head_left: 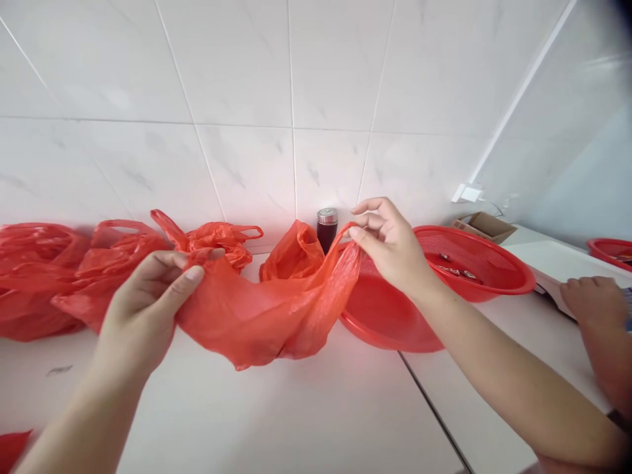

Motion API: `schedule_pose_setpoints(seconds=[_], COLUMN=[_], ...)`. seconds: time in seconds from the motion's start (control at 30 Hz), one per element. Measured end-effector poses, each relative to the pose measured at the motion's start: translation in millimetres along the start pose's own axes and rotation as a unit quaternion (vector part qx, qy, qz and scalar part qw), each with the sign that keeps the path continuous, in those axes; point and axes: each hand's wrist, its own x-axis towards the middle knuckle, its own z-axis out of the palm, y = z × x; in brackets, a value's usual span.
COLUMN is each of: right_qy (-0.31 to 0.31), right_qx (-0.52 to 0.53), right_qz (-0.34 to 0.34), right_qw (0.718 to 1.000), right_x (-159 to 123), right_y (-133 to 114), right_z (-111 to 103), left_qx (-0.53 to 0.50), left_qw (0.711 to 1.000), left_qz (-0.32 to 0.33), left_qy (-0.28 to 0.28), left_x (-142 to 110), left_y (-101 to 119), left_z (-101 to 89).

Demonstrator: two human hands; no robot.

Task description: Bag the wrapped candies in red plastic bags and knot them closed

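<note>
A thin red plastic bag [266, 316] is stretched between my two hands above the white table. My left hand [148, 303] pinches the bag's left end between thumb and fingers. At the other end, my right hand [388, 243] grips a handle of the bag between thumb and forefinger, its other fingers loosely curled. The bag sags in the middle and looks limp. Behind it stands another red bag [291, 253], crumpled, beside a dark bottle with a silver lid [326, 227]. Partly hidden by my right hand and the bag is a red plastic basket [390, 322].
More red bags [39, 283] line the wall at left. A second red basket [513, 270] with small wrapped items stands at right, before an open cardboard box [486, 225]. Another person's hand [595, 299] rests at the right edge. A seam divides the white table [296, 421].
</note>
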Motion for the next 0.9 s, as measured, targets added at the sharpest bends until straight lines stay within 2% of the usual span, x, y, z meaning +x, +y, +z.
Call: schedule_pose_setpoints(seconds=[0.1,0.17,0.3,0.43,0.57,0.63,0.77,0.9], right_qy=[-0.063,-0.075,-0.081,-0.099,-0.081,-0.08,-0.092,-0.102], right_qx=[0.02,0.039,0.066,0.075,0.065,0.075,0.084,0.093], right_qz=[0.047,0.067,0.076,0.045,-0.02,-0.035,-0.039,-0.036], right_qw=[0.997,0.994,0.992,0.991,0.994,0.993,0.991,0.99], right_x=[2,2,1,4,11,15,19,19], right_y=[2,5,12,5,-10,-14,-18,-22], right_z=[1,5,17,34,48,51,56,59], left_qx=[0.005,0.003,0.034,0.039,0.073,0.054,-0.014,-0.096], left_qw=[1.0,1.0,0.994,0.989,0.99,0.991,0.976,0.961], left_qz=[-0.002,0.007,-0.01,-0.007,0.005,-0.03,-0.125,-0.143], left_qy=[-0.007,-0.012,-0.102,-0.144,-0.118,-0.121,-0.18,-0.216], left_x=[3,4,9,11,9,9,15,21], left_y=[-6,-10,-16,-12,-4,-2,-3,-6], left_z=[-9.6,-13.3,-10.2,1.1,3.5,0.0,-7.4,-5.1])
